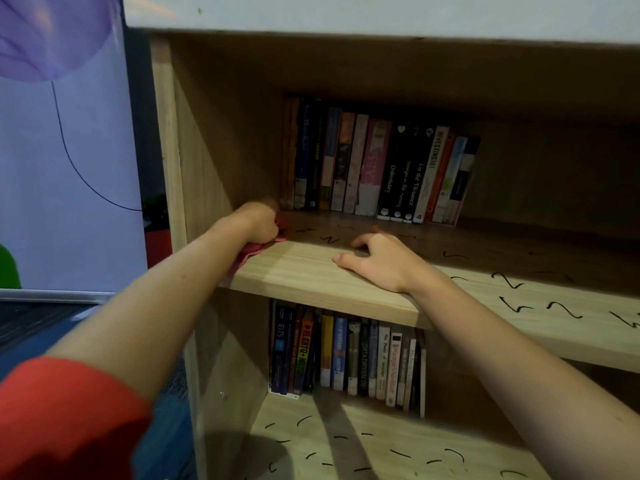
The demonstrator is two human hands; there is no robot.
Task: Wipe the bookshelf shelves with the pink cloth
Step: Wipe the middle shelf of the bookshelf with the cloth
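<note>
Gripping cloth [254,252] bunched in left hand [258,221], shelf [311,271] corner. Bracing with right hand [377,259], loose, empty. Sweep right, firm pressure, across marks [329,240] past right hand.

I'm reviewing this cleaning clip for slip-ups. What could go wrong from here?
1. The pink cloth is bunched under the left hand at the left end of the shelf and hangs over the front edge, so it might slip off.
2. The right hand rests in the wiping path and may block the stroke toward the black marks.
3. A deep wipe could nudge the books at the back.
</note>
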